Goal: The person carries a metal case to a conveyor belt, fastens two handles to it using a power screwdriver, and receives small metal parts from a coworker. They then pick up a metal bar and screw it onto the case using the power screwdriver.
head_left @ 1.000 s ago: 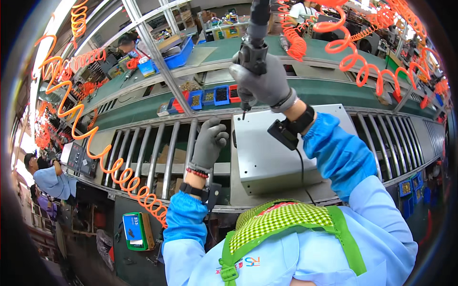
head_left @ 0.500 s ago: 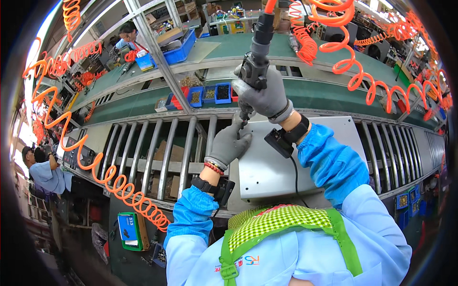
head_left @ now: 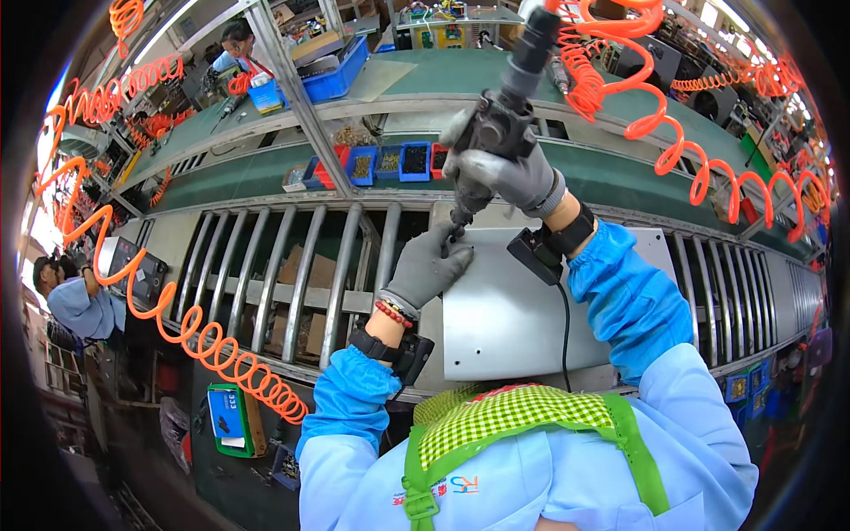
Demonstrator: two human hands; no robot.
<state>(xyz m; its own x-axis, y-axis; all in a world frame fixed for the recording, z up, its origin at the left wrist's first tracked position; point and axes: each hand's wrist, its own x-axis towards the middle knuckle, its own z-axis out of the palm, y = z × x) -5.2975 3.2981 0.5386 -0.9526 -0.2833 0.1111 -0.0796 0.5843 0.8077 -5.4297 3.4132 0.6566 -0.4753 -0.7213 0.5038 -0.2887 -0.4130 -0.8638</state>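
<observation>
My right hand (head_left: 522, 181), in a grey glove, is closed around a black air screwdriver (head_left: 503, 128) with an orange hose at its top. The tool leans away to the upper right, and its tip points down at the far left corner of a silver metal panel (head_left: 522, 319). At that corner my gloved left hand (head_left: 425, 273) has its fingers drawn together beside the tip. Whatever those fingers hold is hidden or too small to name. The panel lies flat, with small dark holes along its near left edge.
Metal rollers (head_left: 305, 283) run left and right of the panel. Beyond them, blue bins (head_left: 414, 163) of small parts stand by a green belt (head_left: 266, 181). Orange coiled hoses (head_left: 221, 358) hang on both sides. One person (head_left: 84, 301) is at the left, another (head_left: 235, 49) at the far left.
My right hand and the screwdriver have shifted a little right and down, and the tool leans further right. My left hand stays by the panel's corner. The view has shifted slightly.
</observation>
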